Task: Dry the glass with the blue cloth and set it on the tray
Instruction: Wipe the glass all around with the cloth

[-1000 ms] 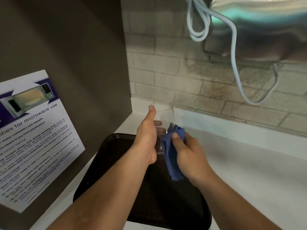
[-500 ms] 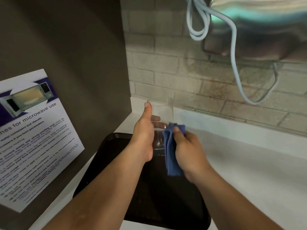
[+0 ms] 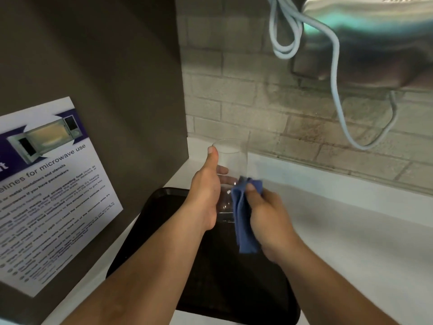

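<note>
A clear drinking glass (image 3: 232,165) is held upright above the far end of the dark tray (image 3: 234,289). My left hand (image 3: 206,195) grips its left side, thumb up near the rim. My right hand (image 3: 269,219) presses a folded blue cloth (image 3: 243,221) against the glass's right side, low on the wall. The cloth hangs down from my fingers over the tray. The glass's base is partly hidden by both hands.
The tray lies on a white counter (image 3: 351,242) that runs to the right. A dark panel with a microwave-use notice (image 3: 46,184) stands close on the left. A brick wall (image 3: 257,102) is behind, with a metal unit and pale cord (image 3: 335,66) hanging overhead.
The glass and both hands have risen slightly. The cloth has slid a little along the glass's right side.
</note>
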